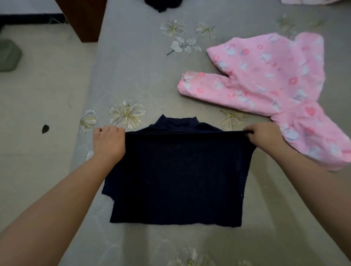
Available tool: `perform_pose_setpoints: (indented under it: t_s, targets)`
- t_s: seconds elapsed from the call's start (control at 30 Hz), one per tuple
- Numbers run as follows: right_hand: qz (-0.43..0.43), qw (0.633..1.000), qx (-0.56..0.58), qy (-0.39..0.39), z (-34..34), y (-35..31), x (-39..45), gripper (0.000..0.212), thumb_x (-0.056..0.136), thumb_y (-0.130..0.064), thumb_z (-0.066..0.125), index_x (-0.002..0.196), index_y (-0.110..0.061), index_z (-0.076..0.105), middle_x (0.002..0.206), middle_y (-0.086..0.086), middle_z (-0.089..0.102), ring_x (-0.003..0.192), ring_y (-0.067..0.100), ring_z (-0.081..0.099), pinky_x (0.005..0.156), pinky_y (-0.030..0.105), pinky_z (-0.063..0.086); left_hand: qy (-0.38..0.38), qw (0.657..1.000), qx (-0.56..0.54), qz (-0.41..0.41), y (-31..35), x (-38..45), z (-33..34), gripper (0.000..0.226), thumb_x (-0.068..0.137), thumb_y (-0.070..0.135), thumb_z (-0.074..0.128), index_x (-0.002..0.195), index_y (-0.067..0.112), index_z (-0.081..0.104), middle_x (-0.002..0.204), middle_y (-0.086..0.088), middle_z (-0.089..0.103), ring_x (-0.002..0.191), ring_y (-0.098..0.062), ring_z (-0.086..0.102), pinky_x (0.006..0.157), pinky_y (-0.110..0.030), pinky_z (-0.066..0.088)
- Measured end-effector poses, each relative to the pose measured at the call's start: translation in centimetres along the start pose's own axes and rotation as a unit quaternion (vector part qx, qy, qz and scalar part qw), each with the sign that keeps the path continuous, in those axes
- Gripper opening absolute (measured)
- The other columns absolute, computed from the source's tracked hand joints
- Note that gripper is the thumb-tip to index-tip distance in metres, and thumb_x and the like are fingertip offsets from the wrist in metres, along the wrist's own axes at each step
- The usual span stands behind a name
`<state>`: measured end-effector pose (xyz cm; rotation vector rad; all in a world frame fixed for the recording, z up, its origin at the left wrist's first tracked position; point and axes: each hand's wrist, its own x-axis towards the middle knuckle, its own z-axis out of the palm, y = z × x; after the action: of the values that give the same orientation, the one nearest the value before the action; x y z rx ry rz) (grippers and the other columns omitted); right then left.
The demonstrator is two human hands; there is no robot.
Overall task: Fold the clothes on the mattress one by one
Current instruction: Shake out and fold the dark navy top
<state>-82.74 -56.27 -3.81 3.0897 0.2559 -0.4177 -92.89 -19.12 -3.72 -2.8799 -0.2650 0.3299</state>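
A dark navy top (178,176) with a high collar lies on the grey flowered mattress (133,72), its lower part doubled up over the chest so the hem edge runs just below the collar. My left hand (108,142) grips the left end of that hem edge. At the right end my right hand (264,136) pinches the hem, with a bit of dark cloth showing between finger and thumb. A pink printed garment (266,76) lies spread out to the right, its lower part close to my right wrist.
A dark garment (163,4) lies at the mattress's far edge, and a pale pink cloth (311,1) at the top right. Left of the mattress is a pale floor (38,95), with a brown wooden piece of furniture (85,19) and a green object (8,55).
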Motion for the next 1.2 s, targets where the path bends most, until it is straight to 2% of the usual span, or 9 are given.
perform_pose_setpoints:
  t_s: [0.23, 0.37, 0.5, 0.6, 0.7, 0.87, 0.97, 1.03, 1.2]
  targets:
    - [0.047, 0.999, -0.007, 0.013, 1.7, -0.9, 8.5, 0.035, 0.089, -0.015, 0.049, 0.121, -0.025, 0.059, 0.125, 0.01, 0.057, 0.12, 0.028, 0.045, 0.109, 0.047, 0.017, 0.02, 0.996, 0.092, 0.009, 1.3, 9.4, 1.6, 0.033, 0.086, 0.004, 0.038, 0.119, 0.004, 0.044, 0.12, -0.015, 0.049, 0.117, -0.032, 0.039, 0.11, -0.053, 0.009]
    - [0.094, 0.991, 0.072, 0.065, 8.2, -2.6, 7.7, 0.05, 0.089, -0.017, 0.051, 0.137, -0.013, 0.039, 0.143, 0.018, 0.033, 0.135, 0.03, 0.023, 0.109, 0.057, 0.007, 0.015, 0.999, -0.048, 0.02, 4.7, 10.1, 6.5, 0.054, 0.091, 0.009, 0.04, 0.142, 0.005, 0.022, 0.15, -0.021, 0.017, 0.14, -0.038, 0.006, 0.11, -0.056, -0.003]
    - [0.111, 0.989, 0.096, 0.025, 14.0, -3.9, 3.7, 0.052, 0.095, -0.031, 0.041, 0.143, -0.014, 0.028, 0.152, 0.016, 0.014, 0.141, 0.032, 0.008, 0.11, 0.056, 0.004, -0.003, 0.973, -0.18, 0.143, 8.9, 7.5, 11.6, 0.053, 0.095, 0.03, 0.04, 0.14, 0.003, 0.031, 0.15, -0.02, 0.022, 0.141, -0.034, 0.011, 0.111, -0.052, 0.003]
    - [0.127, 0.984, 0.119, 0.049, 14.6, -3.0, 0.5, 0.056, 0.092, -0.033, 0.048, 0.139, -0.006, 0.035, 0.148, 0.023, 0.023, 0.138, 0.037, 0.019, 0.109, 0.054, 0.015, -0.048, 0.975, -0.173, 0.134, 10.1, 6.8, 13.6, 0.058, 0.096, 0.037, 0.033, 0.145, 0.01, 0.02, 0.154, -0.013, 0.01, 0.142, -0.027, 0.002, 0.112, -0.047, -0.002]
    - [0.157, 0.967, 0.179, 0.088, 13.9, -2.1, -4.0, 0.057, 0.076, -0.041, 0.069, 0.107, 0.006, 0.059, 0.113, 0.029, 0.054, 0.109, 0.042, 0.05, 0.092, 0.049, 0.038, -0.05, 0.976, -0.175, 0.12, 10.3, 6.6, 13.7, 0.057, 0.096, 0.035, 0.034, 0.145, 0.009, 0.019, 0.154, -0.013, 0.008, 0.142, -0.026, 0.002, 0.113, -0.047, -0.002]
    - [0.211, 0.951, 0.204, -0.102, 14.3, -2.1, -10.2, 0.045, 0.07, -0.047, 0.071, 0.09, -0.007, 0.068, 0.094, 0.01, 0.061, 0.095, 0.029, 0.056, 0.083, 0.036, 0.037, 0.008, 0.962, -0.228, 0.152, 12.6, 4.5, 11.2, 0.051, 0.097, 0.025, 0.04, 0.139, -0.001, 0.03, 0.15, -0.02, 0.02, 0.141, -0.031, 0.011, 0.112, -0.048, 0.004]
    - [0.197, 0.929, 0.295, -0.104, 15.5, -1.9, -12.3, 0.036, 0.076, -0.031, 0.072, 0.094, -0.001, 0.068, 0.097, 0.011, 0.062, 0.096, 0.027, 0.056, 0.085, 0.036, 0.042, 0.007, 0.947, -0.249, 0.203, 15.6, 1.1, 10.3, 0.057, 0.091, 0.029, 0.036, 0.137, -0.004, 0.032, 0.147, -0.022, 0.025, 0.136, -0.024, 0.009, 0.11, -0.045, 0.005]
    - [0.203, 0.898, 0.382, -0.075, 16.0, -1.9, -13.5, 0.025, 0.081, -0.018, 0.068, 0.092, 0.004, 0.068, 0.089, 0.012, 0.061, 0.086, 0.026, 0.056, 0.078, 0.029, 0.042, -0.025, 0.946, -0.243, 0.214, 17.2, -1.6, 10.6, 0.06, 0.089, 0.031, 0.035, 0.137, -0.004, 0.031, 0.147, -0.023, 0.023, 0.135, -0.023, 0.007, 0.11, -0.045, 0.005]
    - [0.329, 0.687, 0.649, -0.004, 16.0, -0.3, -15.3, 0.023, 0.092, -0.01, 0.05, 0.07, -0.006, 0.055, 0.064, 0.002, 0.047, 0.056, -0.001, 0.046, 0.055, 0.011, 0.039, -0.066, 0.969, -0.16, 0.178, 17.1, -4.3, 12.7, 0.078, 0.085, 0.05, 0.016, 0.14, -0.005, 0.024, 0.149, -0.024, 0.018, 0.14, -0.036, 0.012, 0.112, -0.048, 0.003]
